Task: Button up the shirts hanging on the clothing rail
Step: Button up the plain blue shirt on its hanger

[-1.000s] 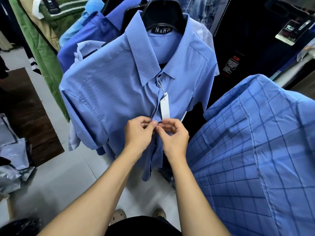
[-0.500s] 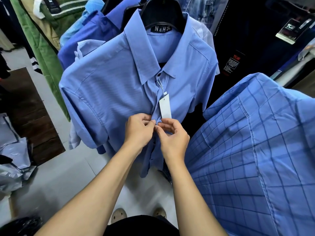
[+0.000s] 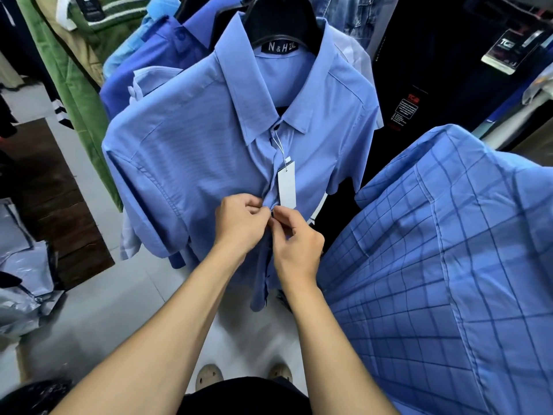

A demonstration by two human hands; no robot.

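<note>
I see the light blue shirt (image 3: 185, 151) hanging front and centre on a black hanger (image 3: 281, 22) whose label reads "N & H 2XL". Its collar button is fastened; a white paper tag (image 3: 286, 184) dangles on a string down the placket. Both of my hands meet at the placket just below that tag. My left hand (image 3: 241, 224) has its fingers curled, pinching the left edge of the shirt front. My right hand (image 3: 297, 245) pinches the opposite edge between thumb and forefinger, the two sets of fingertips touching at the seam. Whether the button there is through its hole I cannot tell; the fingers cover it. Below my hands the shirt front hangs open, its two edges apart.

To the right, close to me, hangs a blue checked shirt (image 3: 449, 265). Behind the light blue shirt sit a darker blue shirt (image 3: 155, 61) and a green garment (image 3: 71, 85). Grey plastic bags (image 3: 21, 265) lie on the floor (image 3: 98, 319) at left.
</note>
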